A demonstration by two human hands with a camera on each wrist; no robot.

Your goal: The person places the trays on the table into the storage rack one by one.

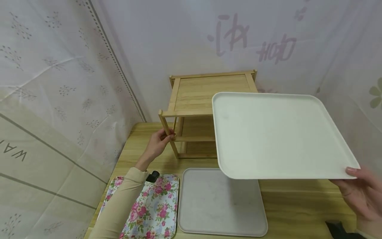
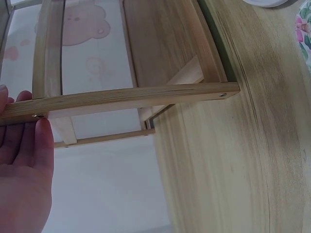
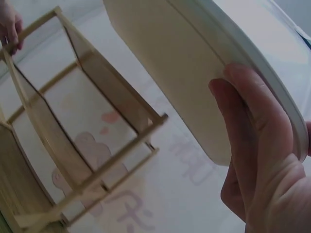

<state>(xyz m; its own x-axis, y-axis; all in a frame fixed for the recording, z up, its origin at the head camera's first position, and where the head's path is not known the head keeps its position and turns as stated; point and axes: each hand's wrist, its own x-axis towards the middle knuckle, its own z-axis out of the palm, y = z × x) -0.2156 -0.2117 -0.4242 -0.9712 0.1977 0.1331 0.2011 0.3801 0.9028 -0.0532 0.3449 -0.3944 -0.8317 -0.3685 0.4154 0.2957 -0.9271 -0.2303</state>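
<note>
A three-tier wooden shelf rack [image 1: 209, 91] stands at the back of the table. With curled fingers my left hand [image 1: 156, 144] grips the rack's front left post near the middle shelf; in the left wrist view, fingers and thumb lie on either side of the post [image 2: 131, 98]. My right hand [image 1: 361, 196] holds a cream-white rectangular tray [image 1: 280, 136] by its near right corner, thumb on top. The right wrist view shows its fingers [image 3: 257, 102] under the tray's underside [image 3: 165, 68]. Raised and apart from the table, the tray covers the rack's right part in the head view.
On the wooden table [image 1: 298, 205] lies a light grey tray [image 1: 221, 205], partly beneath the raised one. Left of it is a floral tray [image 1: 161, 205], partly hidden by my left forearm. Printed curtains [image 1: 155, 39] hang close behind the rack and at the sides.
</note>
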